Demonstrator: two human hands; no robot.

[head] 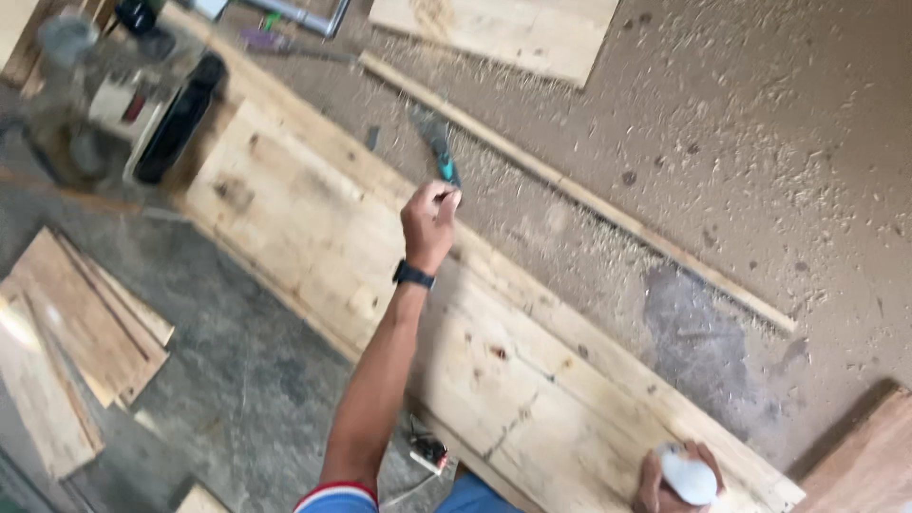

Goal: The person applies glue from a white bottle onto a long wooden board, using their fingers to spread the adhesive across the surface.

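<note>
My left hand (429,220), a dark watch on its wrist, reaches out over a long pale wooden plank (313,237). It is closed on a slim tool with a teal handle (443,161), whose grey end points away and is blurred. My right hand (676,480) rests at the near end of the same plank, at the bottom right. Its fingers are wrapped around a small white rounded object (688,477); what kind of object it is cannot be told.
The plank lies diagonally on a brown worktop covered in sawdust (760,142). A thin wooden strip (589,199) runs alongside it. A power tool (142,104) sits at the top left. Boards (76,332) are stacked on the grey floor; another board (503,28) lies at top. A small socket block (429,452) lies by my arm.
</note>
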